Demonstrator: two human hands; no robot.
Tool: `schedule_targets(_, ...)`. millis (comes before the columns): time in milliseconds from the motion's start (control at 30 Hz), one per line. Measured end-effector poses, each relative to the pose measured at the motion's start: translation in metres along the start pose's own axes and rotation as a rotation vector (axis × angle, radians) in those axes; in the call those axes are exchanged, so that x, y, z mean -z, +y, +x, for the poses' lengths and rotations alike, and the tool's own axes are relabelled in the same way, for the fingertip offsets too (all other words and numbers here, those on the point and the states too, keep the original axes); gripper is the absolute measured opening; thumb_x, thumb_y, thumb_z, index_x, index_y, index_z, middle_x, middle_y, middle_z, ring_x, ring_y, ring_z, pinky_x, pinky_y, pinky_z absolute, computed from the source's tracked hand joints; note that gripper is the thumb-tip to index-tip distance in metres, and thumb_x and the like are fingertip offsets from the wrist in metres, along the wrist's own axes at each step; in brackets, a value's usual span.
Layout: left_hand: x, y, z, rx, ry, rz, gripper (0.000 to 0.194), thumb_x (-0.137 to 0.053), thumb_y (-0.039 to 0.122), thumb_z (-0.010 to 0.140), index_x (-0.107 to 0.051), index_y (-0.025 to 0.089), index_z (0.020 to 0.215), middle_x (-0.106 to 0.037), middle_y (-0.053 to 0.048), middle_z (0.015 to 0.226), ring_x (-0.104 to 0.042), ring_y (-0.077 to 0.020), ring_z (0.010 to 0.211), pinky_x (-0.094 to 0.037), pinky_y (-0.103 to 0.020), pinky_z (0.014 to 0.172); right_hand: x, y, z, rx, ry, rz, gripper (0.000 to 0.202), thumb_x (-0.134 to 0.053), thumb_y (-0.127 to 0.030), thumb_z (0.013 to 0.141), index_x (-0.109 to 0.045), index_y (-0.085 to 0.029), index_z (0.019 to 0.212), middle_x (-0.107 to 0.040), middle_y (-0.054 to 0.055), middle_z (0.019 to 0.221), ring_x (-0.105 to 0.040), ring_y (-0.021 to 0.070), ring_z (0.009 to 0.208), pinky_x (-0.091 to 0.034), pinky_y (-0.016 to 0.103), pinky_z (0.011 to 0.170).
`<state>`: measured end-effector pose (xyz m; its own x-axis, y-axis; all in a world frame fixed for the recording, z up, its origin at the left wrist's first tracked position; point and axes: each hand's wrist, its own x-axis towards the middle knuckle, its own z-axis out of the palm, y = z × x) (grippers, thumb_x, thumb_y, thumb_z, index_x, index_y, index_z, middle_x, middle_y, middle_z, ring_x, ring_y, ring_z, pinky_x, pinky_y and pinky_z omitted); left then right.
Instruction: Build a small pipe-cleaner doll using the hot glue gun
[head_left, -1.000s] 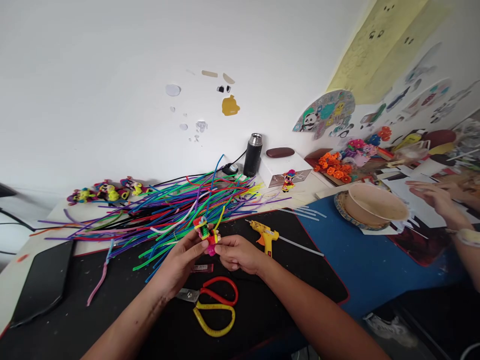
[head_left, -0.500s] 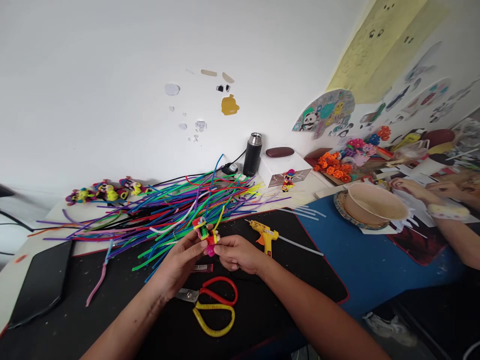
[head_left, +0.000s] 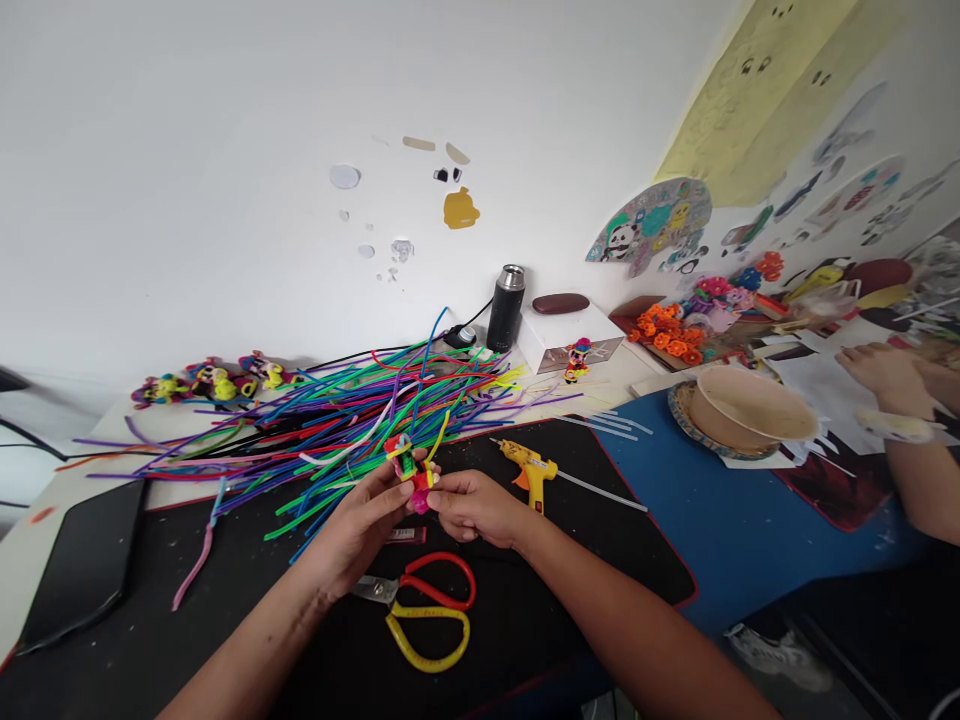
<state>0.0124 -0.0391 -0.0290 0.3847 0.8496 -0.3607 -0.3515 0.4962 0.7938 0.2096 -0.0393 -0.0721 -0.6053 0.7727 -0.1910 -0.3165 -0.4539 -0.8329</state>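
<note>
A small multicoloured pipe-cleaner figure (head_left: 411,468) is held above the black mat, between both hands. My left hand (head_left: 375,512) is closed on its left side, thumb in front. My right hand (head_left: 471,505) pinches its lower right edge near the magenta part. Below the hands lie scissors (head_left: 429,641) with one red and one yellow handle, blades partly hidden by my left wrist. Right of my right hand, a yellow glue gun (head_left: 535,468) rests on the mat with a glue stick in its back. Behind the hands spreads a pile of colourful pipe cleaners (head_left: 352,405).
A black tablet-like slab (head_left: 82,570) lies at the left. Several finished figures (head_left: 217,382) stand by the wall. A black flask (head_left: 507,310) and white box (head_left: 574,335) stand behind. At right are a bowl (head_left: 750,410) and another person's hand (head_left: 874,370) over papers.
My hands and the figure stay almost still. At the right, the other person's hand and arm have shifted to the right over the papers.
</note>
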Motion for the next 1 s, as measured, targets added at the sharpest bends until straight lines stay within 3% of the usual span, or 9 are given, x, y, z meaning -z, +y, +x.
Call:
schedule_targets(433,0.011,-0.001,-0.005,-0.013,0.017,0.034,0.063,-0.095,0.039,0.072,-0.072,0.024,0.129,-0.072,-0.013,0.137,-0.064,-0.0356,0.13,-0.053,-0.04,0.103,-0.001,0.0,-0.001,0.004,0.016,0.014,0.038,-0.086,-0.049,0.082,-0.073,-0.016,0.092,-0.038,-0.014,0.043,-0.031,0.0055,0.036,-0.018,0.025,0.042)
schedule_targets(633,0.011,-0.001,-0.007,-0.011,0.094,0.096,0.057,-0.097,0.041,0.068,-0.076,0.023,0.118,-0.073,-0.013,0.134,-0.064,-0.0362,0.128,-0.054,-0.041,0.101,-0.003,-0.002,-0.001,0.003,0.016,0.018,0.041,-0.086,-0.05,0.082,-0.075,-0.013,0.095,-0.038,-0.015,0.042,-0.028,0.0047,0.035,-0.018,0.025,0.042)
schedule_targets(833,0.005,0.001,-0.005,-0.046,0.056,0.105,0.05,-0.095,0.04,0.072,-0.077,0.022,0.116,-0.076,-0.013,0.128,-0.067,-0.0344,0.124,-0.052,-0.038,0.101,-0.002,0.0,0.0,-0.007,0.023,0.001,0.04,-0.086,-0.051,0.081,-0.074,-0.014,0.092,-0.039,-0.014,0.042,-0.031,0.0053,0.035,-0.018,0.025,0.042)
schedule_targets(1000,0.008,-0.002,-0.002,-0.044,0.093,0.087,0.045,-0.094,0.037,0.073,-0.076,0.021,0.111,-0.077,-0.013,0.126,-0.069,-0.0328,0.119,-0.052,-0.037,0.098,0.001,0.004,0.002,0.004,0.028,-0.01,0.036,-0.084,-0.049,0.083,-0.073,-0.015,0.09,-0.039,-0.014,0.042,-0.032,0.0058,0.036,-0.019,0.025,0.043)
